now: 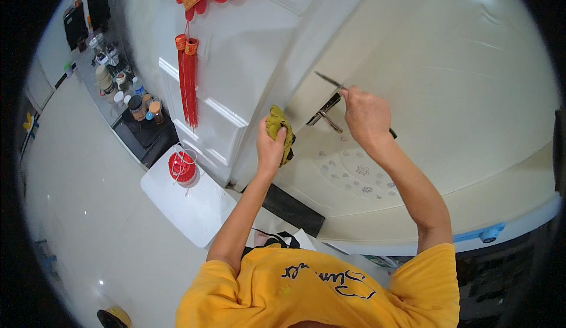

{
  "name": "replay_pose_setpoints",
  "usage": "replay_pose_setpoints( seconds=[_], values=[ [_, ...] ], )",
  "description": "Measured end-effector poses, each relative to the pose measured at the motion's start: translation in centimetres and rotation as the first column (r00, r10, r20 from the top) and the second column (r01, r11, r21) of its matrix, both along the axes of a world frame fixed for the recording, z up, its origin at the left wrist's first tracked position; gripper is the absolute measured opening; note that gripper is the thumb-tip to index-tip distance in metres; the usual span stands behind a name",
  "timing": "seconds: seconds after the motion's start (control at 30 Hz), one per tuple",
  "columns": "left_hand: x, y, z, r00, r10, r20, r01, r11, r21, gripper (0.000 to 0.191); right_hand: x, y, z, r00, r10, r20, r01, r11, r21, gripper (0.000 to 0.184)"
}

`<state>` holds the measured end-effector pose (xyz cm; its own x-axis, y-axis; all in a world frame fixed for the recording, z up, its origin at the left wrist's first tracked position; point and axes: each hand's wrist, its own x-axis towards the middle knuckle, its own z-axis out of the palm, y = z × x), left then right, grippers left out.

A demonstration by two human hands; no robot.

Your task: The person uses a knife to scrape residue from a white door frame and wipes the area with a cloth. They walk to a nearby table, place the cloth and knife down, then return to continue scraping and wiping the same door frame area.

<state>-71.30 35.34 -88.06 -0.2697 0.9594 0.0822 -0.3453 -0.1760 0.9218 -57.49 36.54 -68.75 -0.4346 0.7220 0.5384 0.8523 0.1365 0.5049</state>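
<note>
My left hand (271, 149) grips a crumpled yellow-green cloth (277, 120), with something black showing behind it. In my right hand (368, 114) is a slim pointed metal tool (328, 79) with its tip towards the upper left; a dark end, perhaps its handle, shows behind the wrist. Whether it is a knife cannot be told. Between the hands, close to the right one, a dark metal plate with a lever handle (330, 122) lies against the cream surface (442, 102). Small printed figures mark that surface below the handle.
To the left stands a white panelled door (247, 58) with a red tasselled ornament (189, 80). A white stool-like top (190, 213) holds a red-lidded container (181, 168) and a white cable. Jars and bottles (137, 106) crowd a counter beyond. A blue fitting (479, 235) sits at right.
</note>
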Motion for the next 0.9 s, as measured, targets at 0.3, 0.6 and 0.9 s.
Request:
replay_pose_setpoints(
  seconds=[0.3,0.6,0.9],
  values=[
    [-0.6,-0.4,-2.3,1.0,0.009,0.011,-0.008,0.998,-0.069,0.039,-0.3,0.2,-2.5,0.998,0.047,-0.051,-0.047,0.999,-0.008,0.024],
    [-1.8,-1.1,-5.5,0.998,0.068,0.002,-0.067,0.99,-0.122,0.04,-1.5,0.3,1.2,0.991,-0.02,-0.135,0.03,0.997,0.07,0.02],
    [-1.4,-0.8,7.1,0.915,0.29,-0.28,-0.144,0.884,0.445,0.061,2.4,-2.8,-4.0,0.874,0.116,-0.472,-0.134,0.991,-0.005,0.02]
  ],
)
